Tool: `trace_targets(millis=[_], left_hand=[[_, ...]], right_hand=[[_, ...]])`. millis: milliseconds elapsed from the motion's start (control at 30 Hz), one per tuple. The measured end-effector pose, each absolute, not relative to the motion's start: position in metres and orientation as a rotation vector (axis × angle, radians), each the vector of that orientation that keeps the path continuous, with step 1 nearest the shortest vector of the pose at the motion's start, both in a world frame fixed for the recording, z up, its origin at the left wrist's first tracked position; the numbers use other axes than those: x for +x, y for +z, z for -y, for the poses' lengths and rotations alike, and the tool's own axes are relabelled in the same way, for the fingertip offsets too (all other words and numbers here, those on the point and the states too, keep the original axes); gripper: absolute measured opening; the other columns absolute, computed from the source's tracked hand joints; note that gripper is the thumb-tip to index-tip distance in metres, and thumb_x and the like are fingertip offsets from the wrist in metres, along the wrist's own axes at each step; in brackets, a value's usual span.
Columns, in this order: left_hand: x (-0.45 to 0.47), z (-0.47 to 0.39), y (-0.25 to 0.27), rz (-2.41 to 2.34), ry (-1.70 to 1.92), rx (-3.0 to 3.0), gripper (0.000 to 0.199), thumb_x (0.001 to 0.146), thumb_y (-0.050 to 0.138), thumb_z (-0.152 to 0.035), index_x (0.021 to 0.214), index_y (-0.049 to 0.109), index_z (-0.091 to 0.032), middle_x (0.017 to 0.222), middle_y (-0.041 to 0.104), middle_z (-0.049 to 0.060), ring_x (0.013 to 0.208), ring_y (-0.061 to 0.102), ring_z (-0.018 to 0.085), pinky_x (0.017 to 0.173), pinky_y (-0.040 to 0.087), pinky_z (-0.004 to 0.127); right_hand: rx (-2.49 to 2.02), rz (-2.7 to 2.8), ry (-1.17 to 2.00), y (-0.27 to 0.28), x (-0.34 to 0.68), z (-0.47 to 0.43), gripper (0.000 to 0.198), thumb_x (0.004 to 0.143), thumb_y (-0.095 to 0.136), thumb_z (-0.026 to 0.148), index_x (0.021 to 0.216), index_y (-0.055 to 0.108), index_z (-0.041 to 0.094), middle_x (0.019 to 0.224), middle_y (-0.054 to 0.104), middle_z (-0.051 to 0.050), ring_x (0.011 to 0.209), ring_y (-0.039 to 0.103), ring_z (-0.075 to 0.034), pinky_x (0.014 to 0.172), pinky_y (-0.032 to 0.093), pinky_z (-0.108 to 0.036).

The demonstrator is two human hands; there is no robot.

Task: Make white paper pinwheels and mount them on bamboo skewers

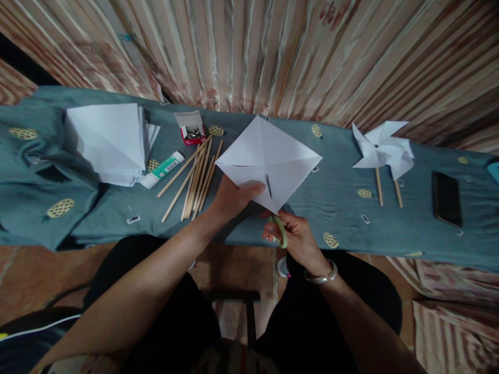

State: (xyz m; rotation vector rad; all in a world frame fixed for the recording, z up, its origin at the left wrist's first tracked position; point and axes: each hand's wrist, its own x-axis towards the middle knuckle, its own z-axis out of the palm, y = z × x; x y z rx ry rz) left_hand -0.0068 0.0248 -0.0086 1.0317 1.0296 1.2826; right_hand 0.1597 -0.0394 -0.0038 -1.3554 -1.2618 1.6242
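White paper square (pixel 273 148), held above a teal tablecloth (pixel 343 208), is pinched near its lower-left edge by the left hand (pixel 236 196); the right hand (pixel 299 235) grips green-handled scissors (pixel 284 236). Likely light, crease-prone (best held flat, by edges).

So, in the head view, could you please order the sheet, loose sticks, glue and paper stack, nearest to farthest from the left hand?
1. Sheet, in the left hand
2. Loose sticks, just left
3. Glue, farther left
4. Paper stack, farthest left
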Motion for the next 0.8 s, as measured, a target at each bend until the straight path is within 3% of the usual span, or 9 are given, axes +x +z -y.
trace_targets(millis=[500,800], left_hand=[[-0.0047,-0.0238,-0.0083,-1.023,1.275,1.025,0.030,0.059,0.077,-0.025,0.083,0.065,-0.014,0.083,0.068,0.004,0.078,0.062,0.019,0.073,0.053,0.034],[-0.0044,-0.0236,-0.0092,-1.048,1.275,1.028,0.028,0.058,0.077,-0.025,0.080,0.065,-0.015,0.081,0.068,0.004,0.077,0.062,0.019,0.073,0.053,0.033]], right_hand=[[-1.335,1.326,1.619,-0.0034,0.1616,0.0383,0.038,0.072,0.077,0.052,0.089,0.072,0.019,0.071,0.072,-0.001,0.056,0.061,-0.013,0.053,0.050,-0.025],[-1.341,1.309,1.615,-0.0038,0.1604,0.0384,0.038,0.070,0.078,0.054,0.087,0.072,0.019,0.066,0.070,0.000,0.054,0.060,-0.012,0.051,0.048,-0.025]])
